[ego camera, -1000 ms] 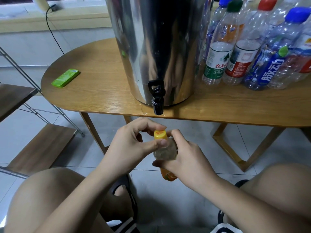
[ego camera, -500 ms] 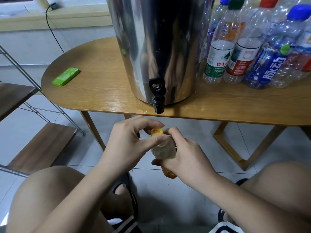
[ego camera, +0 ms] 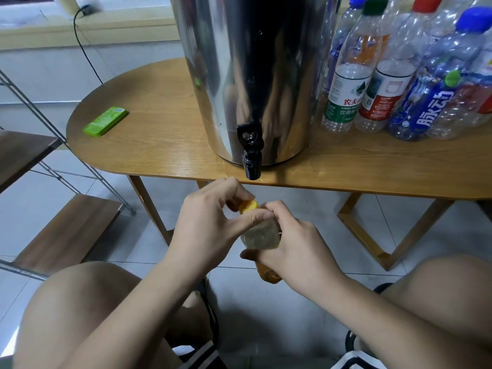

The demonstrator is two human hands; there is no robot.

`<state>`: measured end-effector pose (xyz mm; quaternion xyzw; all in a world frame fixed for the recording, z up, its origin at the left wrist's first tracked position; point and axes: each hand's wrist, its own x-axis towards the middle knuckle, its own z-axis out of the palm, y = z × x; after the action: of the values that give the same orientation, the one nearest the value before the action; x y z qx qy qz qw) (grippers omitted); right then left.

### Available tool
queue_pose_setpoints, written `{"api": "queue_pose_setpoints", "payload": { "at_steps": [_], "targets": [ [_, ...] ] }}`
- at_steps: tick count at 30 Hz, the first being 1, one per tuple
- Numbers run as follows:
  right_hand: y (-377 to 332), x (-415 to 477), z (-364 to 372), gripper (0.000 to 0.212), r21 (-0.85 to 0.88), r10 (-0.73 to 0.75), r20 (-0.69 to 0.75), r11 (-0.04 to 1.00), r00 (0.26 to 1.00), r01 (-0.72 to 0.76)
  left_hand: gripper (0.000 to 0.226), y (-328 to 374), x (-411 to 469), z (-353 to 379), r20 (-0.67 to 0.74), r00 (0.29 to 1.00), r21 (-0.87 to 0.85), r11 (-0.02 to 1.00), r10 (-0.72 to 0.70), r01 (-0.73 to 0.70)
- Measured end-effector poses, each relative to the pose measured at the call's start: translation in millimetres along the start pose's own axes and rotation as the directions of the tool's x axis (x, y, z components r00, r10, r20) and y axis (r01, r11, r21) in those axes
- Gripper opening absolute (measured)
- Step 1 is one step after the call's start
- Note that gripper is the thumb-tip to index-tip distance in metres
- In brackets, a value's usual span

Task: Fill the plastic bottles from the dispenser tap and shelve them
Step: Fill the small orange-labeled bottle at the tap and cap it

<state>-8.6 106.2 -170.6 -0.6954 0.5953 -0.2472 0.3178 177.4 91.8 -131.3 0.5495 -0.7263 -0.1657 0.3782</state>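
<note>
Grip status: we hold one plastic bottle [ego camera: 262, 237] at near centre, just below the single black tap [ego camera: 250, 153] of the one steel dispenser [ego camera: 253, 75]; our left hand [ego camera: 210, 225] pinches the one yellow cap [ego camera: 249, 205] at its neck between thumb and fingers, and our right hand [ego camera: 298, 249] is curled around the clear body. On the one wooden table [ego camera: 159, 145] we count one green flat object [ego camera: 105, 121] at the left and at least five capped bottles [ego camera: 383, 89] clustered at the far right beside the dispenser; the full number there cannot be told. Two wooden shelf boards [ego camera: 66, 233] sit at the left edge.
</note>
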Motion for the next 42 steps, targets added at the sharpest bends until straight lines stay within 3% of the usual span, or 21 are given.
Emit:
{"api": "queue_pose_setpoints", "payload": {
  "at_steps": [4, 10, 13, 17, 20, 24, 29, 36, 42],
  "targets": [
    [1.7, 0.8, -2.9, 0.075, -0.017, 0.007, 0.005, 1.000, 1.000, -0.007, 0.025, -0.3, 3.9, -14.8, 0.195, 0.981, -0.066, 0.998, -0.009, 0.023],
    [2.8, 0.0, -5.1, 0.073, -0.126, -0.037, 0.075, 0.991, 0.996, 0.046, 0.034, -10.4, 7.0, -34.0, 0.387, 0.918, -0.004, 0.996, 0.085, -0.091],
    [1.6, -1.1, -2.7, 0.074, -0.148, -0.046, 0.091, 0.987, 0.995, 0.059, 0.028, -9.4, 6.9, -35.8, 0.368, 0.930, 0.069, 0.996, 0.019, -0.048],
    [-0.8, -2.3, 0.1, 0.073, -0.182, -0.055, 0.089, 0.981, 0.994, 0.070, 0.051, -7.4, 7.9, -31.3, 0.310, 0.950, 0.198, 0.980, -0.043, -0.020],
    [-2.1, -2.3, 0.3, 0.072, -0.184, -0.054, 0.090, 0.980, 0.994, 0.070, 0.054, -6.5, 6.3, -25.2, 0.261, 0.965, 0.283, 0.956, -0.003, -0.074],
    [-2.7, -1.3, -2.1, 0.072, -0.127, -0.029, 0.078, 0.991, 0.997, 0.039, 0.030, -5.1, 7.3, -30.5, 0.345, 0.936, 0.110, 0.988, 0.064, -0.108],
    [-2.2, 0.4, -2.8, 0.069, -0.137, -0.034, 0.095, 0.990, 0.995, 0.047, 0.022, -2.0, 2.7, -24.8, 0.372, 0.922, -0.052, 0.994, 0.111, -0.098],
    [-1.1, 0.3, -3.5, 0.072, -0.105, -0.045, 0.068, 0.993, 0.997, 0.052, 0.053, -11.9, 4.7, -25.3, 0.178, 0.981, 0.153, 0.983, 0.073, -0.100],
    [1.8, 0.9, -5.8, 0.071, -0.118, -0.038, 0.081, 0.992, 0.996, 0.047, 0.033, -14.2, 4.3, -23.9, 0.276, 0.953, 0.156, 0.972, 0.126, -0.174]
  ]
}}
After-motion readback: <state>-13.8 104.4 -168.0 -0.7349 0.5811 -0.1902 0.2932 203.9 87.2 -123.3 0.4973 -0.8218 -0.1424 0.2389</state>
